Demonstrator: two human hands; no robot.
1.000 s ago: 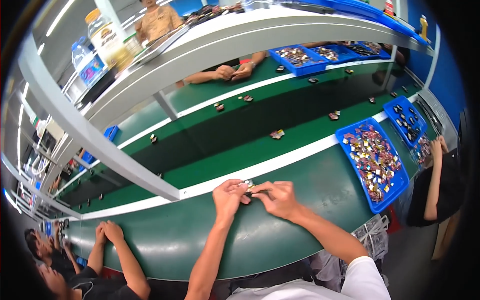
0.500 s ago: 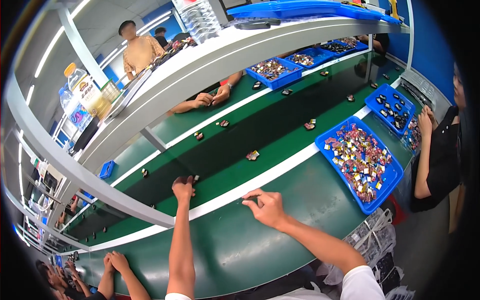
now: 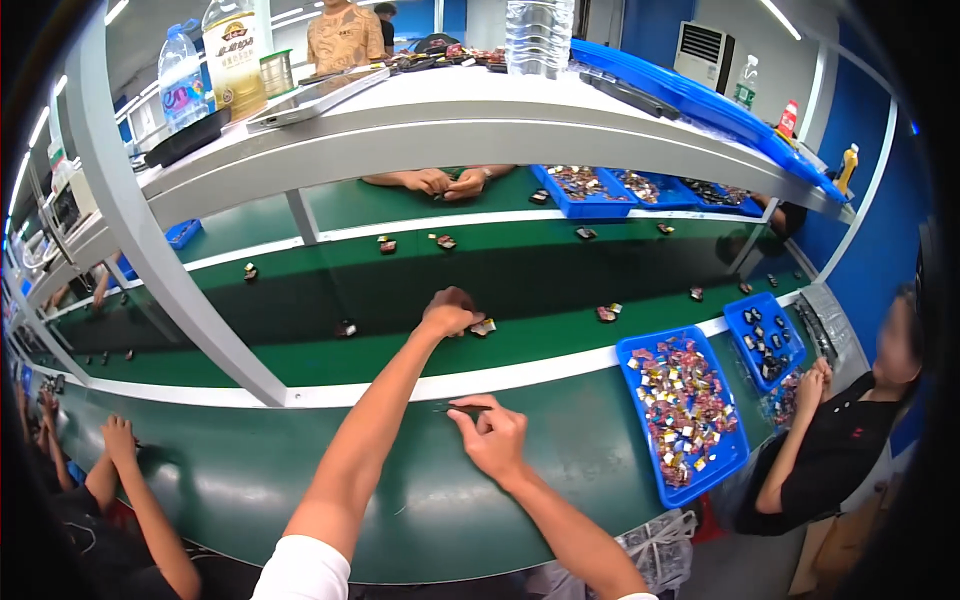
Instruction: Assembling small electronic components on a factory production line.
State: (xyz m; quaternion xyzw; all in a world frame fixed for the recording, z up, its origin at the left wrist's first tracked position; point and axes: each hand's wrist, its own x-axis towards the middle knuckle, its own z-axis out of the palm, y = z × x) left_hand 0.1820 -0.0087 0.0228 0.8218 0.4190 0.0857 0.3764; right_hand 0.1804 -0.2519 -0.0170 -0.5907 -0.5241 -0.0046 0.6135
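Observation:
My left hand (image 3: 450,312) reaches out over the green conveyor belt (image 3: 540,345). Its fingertips are at the edge of a small part (image 3: 484,327) with red, white and yellowish bits; blur and the hand itself hide whether they grip it. Nearer to me, my right hand (image 3: 490,436) is over the green worktop, with thumb and fingers pinched on thin dark tweezers (image 3: 468,407) pointing left. A darker small part (image 3: 345,328) lies on the belt left of my left hand, and another part (image 3: 608,313) to the right.
At right stand a blue tray (image 3: 740,462) heaped with parts and a smaller blue tray (image 3: 797,350) of dark pieces. A shelf (image 3: 480,128) on white posts (image 3: 180,240) spans the belt. Co-workers' hands (image 3: 450,183) work across it; other people sit on both sides.
My view has turned right. My left hand has moved from the darker part to the reddish part on its right. My right hand still holds the tweezers over the worktop.

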